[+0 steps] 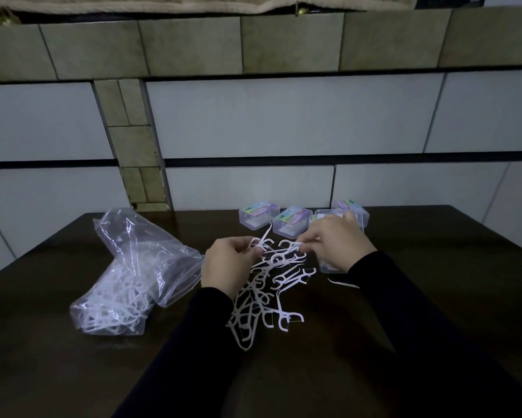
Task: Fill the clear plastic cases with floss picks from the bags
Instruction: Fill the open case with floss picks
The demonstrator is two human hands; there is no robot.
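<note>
Dozens of floss picks lie tangled beside the bag; light, stiff, prone to snagging. Left hand and right hand each pinch one pick; the handle looks the best hold.

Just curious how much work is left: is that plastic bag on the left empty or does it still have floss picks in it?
Not empty. The clear plastic bag lies on its side with many white floss picks visible through it.

Bag on the surface at left, loose floss picks in the middle, cases behind them by the wall
</note>
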